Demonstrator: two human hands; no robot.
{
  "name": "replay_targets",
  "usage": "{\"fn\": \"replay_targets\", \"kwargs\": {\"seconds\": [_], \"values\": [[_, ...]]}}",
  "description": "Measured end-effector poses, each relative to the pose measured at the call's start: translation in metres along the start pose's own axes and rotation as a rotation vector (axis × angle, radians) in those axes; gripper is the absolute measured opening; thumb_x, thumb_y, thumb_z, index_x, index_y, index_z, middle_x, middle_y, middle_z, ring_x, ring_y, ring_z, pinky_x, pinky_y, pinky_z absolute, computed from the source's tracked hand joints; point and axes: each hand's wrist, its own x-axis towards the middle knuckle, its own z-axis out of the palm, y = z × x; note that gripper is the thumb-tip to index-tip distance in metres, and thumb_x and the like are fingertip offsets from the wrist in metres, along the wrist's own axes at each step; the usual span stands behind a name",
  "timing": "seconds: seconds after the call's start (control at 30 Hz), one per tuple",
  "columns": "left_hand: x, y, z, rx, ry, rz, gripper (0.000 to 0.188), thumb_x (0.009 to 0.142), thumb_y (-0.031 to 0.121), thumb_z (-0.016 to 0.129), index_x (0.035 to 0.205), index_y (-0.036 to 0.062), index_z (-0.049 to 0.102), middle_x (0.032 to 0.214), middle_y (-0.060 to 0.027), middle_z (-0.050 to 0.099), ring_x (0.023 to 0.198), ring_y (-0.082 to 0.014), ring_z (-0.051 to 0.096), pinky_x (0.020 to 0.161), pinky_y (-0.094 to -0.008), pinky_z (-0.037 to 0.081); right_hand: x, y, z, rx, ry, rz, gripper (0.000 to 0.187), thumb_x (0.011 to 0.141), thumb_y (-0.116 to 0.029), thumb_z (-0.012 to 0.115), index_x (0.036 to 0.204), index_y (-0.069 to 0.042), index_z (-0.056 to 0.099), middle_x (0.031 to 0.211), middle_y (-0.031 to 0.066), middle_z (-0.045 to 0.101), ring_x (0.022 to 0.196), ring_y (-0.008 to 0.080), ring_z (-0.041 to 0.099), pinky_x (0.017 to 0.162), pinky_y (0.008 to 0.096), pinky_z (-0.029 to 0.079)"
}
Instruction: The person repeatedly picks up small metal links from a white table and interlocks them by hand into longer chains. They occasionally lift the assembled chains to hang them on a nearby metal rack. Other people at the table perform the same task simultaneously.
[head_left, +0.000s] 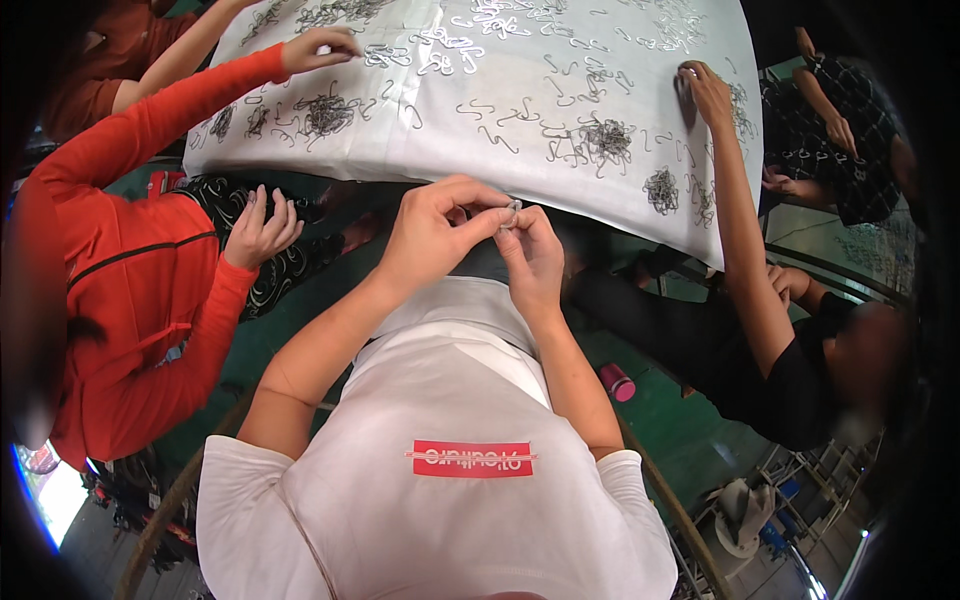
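Note:
My left hand and my right hand meet just in front of the table's near edge, thumbs and fingers pinched together. Between their fingertips is a small shiny grey metal piece, mostly covered, so its full shape is hidden. On the white-covered table beyond lie many thin S-shaped metal wire hooks. A dense heap of hooks is ahead to the right, and another heap to the left. Neither of my hands touches the table top.
At the left, a person in red reaches one hand over the hooks. On the right, a person in black has a hand at the table's right side. Other workers sit farther back. A pink cylindrical container is on the green floor.

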Motion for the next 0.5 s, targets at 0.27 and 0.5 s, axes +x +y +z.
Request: {"fn": "replay_targets", "kwargs": {"seconds": [0.27,0.5], "values": [[-0.007,-0.015,0.009,0.009,0.062,0.17,0.015,0.08,-0.005,0.067,0.094,0.001,0.071,0.091,-0.0074,0.063,0.077,-0.0109,0.062,0.06,-0.0218,0.051,0.039,0.03,-0.062,-0.342,0.053,0.12,0.014,0.086,-0.01,0.065,0.097,-0.002,0.066,0.083,0.0062,0.059,0.073,0.0141,0.057,0.066,0.0282,0.046],[-0.005,-0.016,0.011,0.041,0.126,0.172,0.017,0.077,-0.005,0.069,0.092,0.0034,0.072,0.086,-0.0067,0.065,0.076,-0.0133,0.061,0.065,-0.0243,0.048,0.118,0.074,-0.125,-1.127,-0.063,-0.037,0.009,0.084,-0.017,0.066,0.087,-0.009,0.066,0.088,0.0072,0.06,0.076,0.0264,0.062,0.066,0.0383,0.047]]}}
